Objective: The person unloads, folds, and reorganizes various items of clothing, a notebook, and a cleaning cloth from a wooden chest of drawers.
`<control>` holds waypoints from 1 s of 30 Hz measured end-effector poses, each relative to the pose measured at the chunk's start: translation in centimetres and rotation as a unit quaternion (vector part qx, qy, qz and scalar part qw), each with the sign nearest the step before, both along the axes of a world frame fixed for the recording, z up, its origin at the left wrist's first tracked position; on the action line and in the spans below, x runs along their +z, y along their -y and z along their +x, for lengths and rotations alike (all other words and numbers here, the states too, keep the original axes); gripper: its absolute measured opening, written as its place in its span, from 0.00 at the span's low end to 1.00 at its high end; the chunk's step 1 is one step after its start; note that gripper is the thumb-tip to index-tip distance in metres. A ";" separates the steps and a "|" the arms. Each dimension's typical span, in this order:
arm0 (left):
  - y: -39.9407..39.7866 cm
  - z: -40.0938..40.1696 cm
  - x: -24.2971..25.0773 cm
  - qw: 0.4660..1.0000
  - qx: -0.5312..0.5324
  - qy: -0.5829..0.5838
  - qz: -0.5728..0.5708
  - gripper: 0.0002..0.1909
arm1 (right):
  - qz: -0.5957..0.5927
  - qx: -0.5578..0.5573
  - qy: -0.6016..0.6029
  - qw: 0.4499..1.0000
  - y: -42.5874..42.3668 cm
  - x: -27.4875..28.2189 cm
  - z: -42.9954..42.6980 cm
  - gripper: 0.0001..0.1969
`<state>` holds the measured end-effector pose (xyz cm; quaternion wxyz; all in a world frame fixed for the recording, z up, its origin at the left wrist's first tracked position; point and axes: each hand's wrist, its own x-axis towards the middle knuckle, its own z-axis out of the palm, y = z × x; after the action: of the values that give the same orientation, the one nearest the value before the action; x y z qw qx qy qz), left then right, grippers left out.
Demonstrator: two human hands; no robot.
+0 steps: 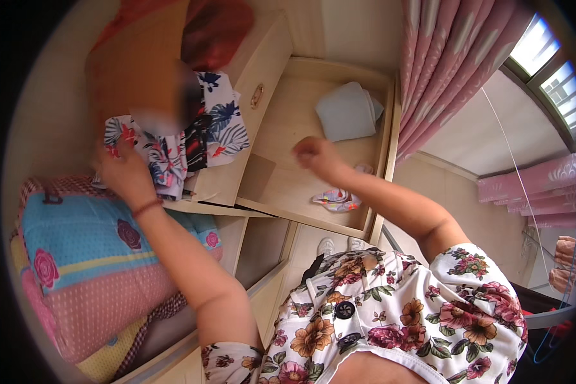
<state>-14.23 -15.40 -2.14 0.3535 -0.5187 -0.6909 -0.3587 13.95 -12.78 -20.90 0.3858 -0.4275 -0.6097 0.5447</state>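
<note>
On the left, my left hand [125,170], with a dark red bracelet at its wrist, grips the near-left edge of a folded garment [165,158] in white fabric with red and blue leaf print. More of this print, a folded cloth [225,115], lies just beyond, beside a black-and-red patterned cloth [197,146]. My right hand [317,158] hovers over the pulled-out wooden drawer [288,115], fingers curled and slightly blurred, with nothing seen in them. Inside the drawer are a folded pale grey-blue cloth [348,113] and a small colourful printed cloth [338,199], partly hidden by my right forearm.
A blurred orange-brown object [137,62] and a red item [216,36] stand behind the garments. Folded quilts [110,259] are stacked at the left in an opening of the cabinet. A pink curtain [446,57] hangs right of the drawer. My shoes [326,246] show below.
</note>
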 end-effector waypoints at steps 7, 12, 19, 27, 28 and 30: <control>1.2 16.1 -11.8 0.528 -0.422 0.660 -0.328 0.13 | -0.251 -0.277 -0.054 0.926 -3.9 -6.3 6.1 0.16; -7.6 20.8 -24.2 0.450 -0.282 0.729 -0.433 0.20 | -0.212 -0.205 0.009 0.956 -4.6 -15.3 11.6 0.19; -12.8 22.3 -29.2 0.437 -0.247 0.788 -0.357 0.24 | -0.478 -0.251 -0.259 0.801 -2.7 -8.2 7.1 0.26; -8.2 25.9 -21.2 0.238 -0.338 0.886 -0.212 0.15 | -0.403 -0.096 -0.502 0.759 0.1 -3.2 9.8 0.34; -7.3 25.8 -20.0 0.174 -0.373 0.895 -0.175 0.16 | -0.324 -0.013 -0.542 0.775 1.0 -2.4 10.4 0.33; -6.7 24.0 -17.3 0.102 -0.411 0.888 -0.181 0.17 | -0.310 -0.019 -0.514 0.799 1.2 -1.1 11.3 0.32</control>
<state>9.79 -8.69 -19.42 -0.8185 -0.0825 -0.2361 -0.5172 25.20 -14.01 -21.96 0.4995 -0.1933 -0.1119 0.8370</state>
